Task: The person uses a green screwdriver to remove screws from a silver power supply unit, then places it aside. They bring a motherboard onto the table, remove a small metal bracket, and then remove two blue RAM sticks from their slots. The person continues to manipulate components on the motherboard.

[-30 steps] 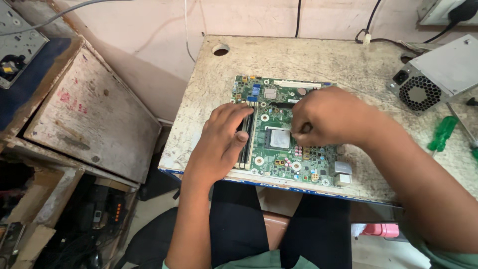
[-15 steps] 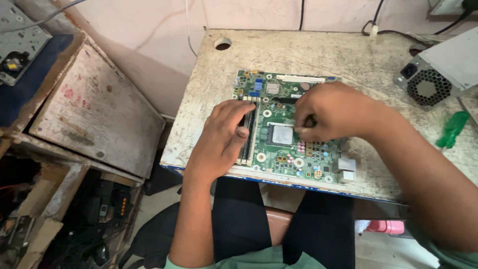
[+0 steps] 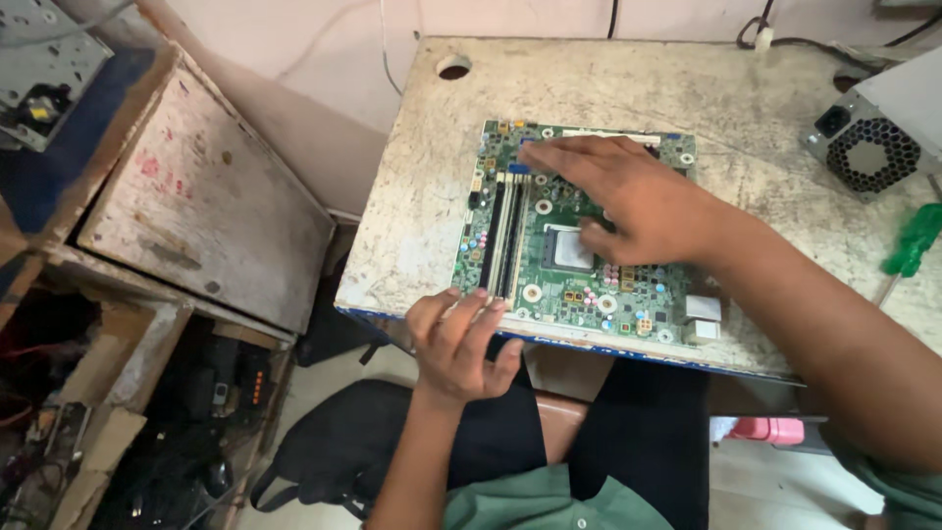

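Nearest the camera, the left hand point(image 3: 459, 339) hovers at the front edge of the worktop point(image 3: 412, 226), palm turned up, its fingers point(image 3: 471, 312) curled loosely and nothing seen in them, the tips just by the near left corner of the circuit board point(image 3: 535, 265). The green circuit board lies flat on the worn, pale worktop, near its front edge, with long black slots down its left side and a square silver socket point(image 3: 571, 247) in the middle. The right hand point(image 3: 638, 201) lies palm down across the board, fingers spread flat, reaching to the far left part, gripping nothing. Farther right lie a green-handled screwdriver point(image 3: 913, 240) and a grey fan box point(image 3: 873, 128).
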